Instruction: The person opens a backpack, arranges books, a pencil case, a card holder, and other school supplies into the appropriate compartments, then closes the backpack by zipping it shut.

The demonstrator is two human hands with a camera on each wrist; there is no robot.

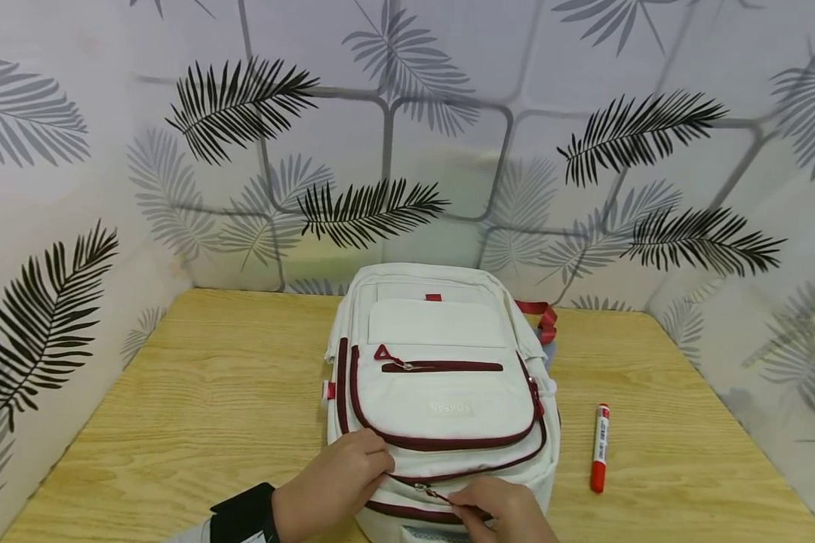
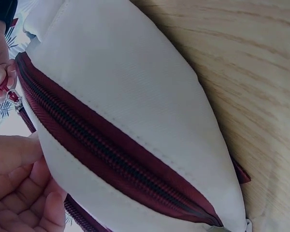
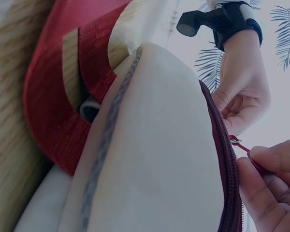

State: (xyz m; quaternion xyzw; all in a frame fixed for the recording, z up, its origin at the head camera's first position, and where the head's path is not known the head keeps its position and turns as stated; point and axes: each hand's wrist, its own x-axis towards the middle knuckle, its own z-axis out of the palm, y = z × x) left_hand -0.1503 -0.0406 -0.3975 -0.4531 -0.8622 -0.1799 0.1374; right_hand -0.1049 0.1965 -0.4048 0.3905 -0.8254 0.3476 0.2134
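Note:
A white backpack with dark red zippers lies on the table, its front facing up. My left hand pinches the fabric at the backpack's left side, beside a zipper. My right hand holds a red cord zipper pull between thumb and fingers near the lower front. In the right wrist view the cord stretches from the metal slider to the fingertips of the right hand. In the left wrist view the left hand is against the white fabric, next to a dark red zipper.
A red and white marker lies on the wooden table, right of the backpack. A red strap sticks out at the bag's upper right. Leaf-patterned sheeting stands behind and at both sides.

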